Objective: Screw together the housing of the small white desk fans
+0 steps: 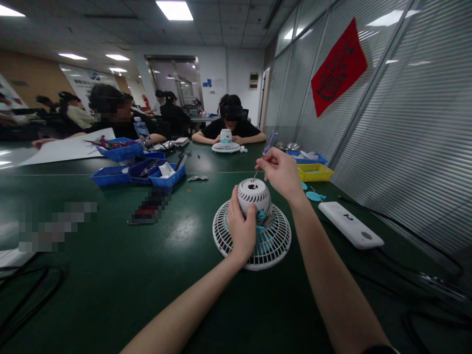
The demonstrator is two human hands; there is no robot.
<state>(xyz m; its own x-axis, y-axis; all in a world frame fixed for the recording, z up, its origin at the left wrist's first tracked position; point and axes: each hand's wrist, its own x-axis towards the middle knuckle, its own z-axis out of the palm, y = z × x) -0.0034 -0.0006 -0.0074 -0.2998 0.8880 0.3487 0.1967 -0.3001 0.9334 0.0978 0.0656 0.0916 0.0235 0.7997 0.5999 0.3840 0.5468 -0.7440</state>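
Note:
A small white fan (pixel 280 241) lies with its round grille down on the green table, its rounded motor housing pointing up. My left hand (pixel 241 228) is wrapped around the left side of the housing. Above it, my right hand (pixel 280 172) grips a screwdriver (pixel 270 142) with a clear purplish handle. The screwdriver's thin shaft slants down, and its tip meets the top of the housing beside a dark opening. Light blue parts show at the housing's side and through the grille. Whether a screw sits under the tip is too small to tell.
Blue bins (pixel 110 176) holding parts stand at the left, with a phone-like object (pixel 151 206) nearer. Right of the fan are a yellow tray (pixel 315 172), light blue pieces (pixel 314 196), a white power bank (pixel 350 224) and black cables. Across the table, a person (pixel 230 120) works on a similar fan.

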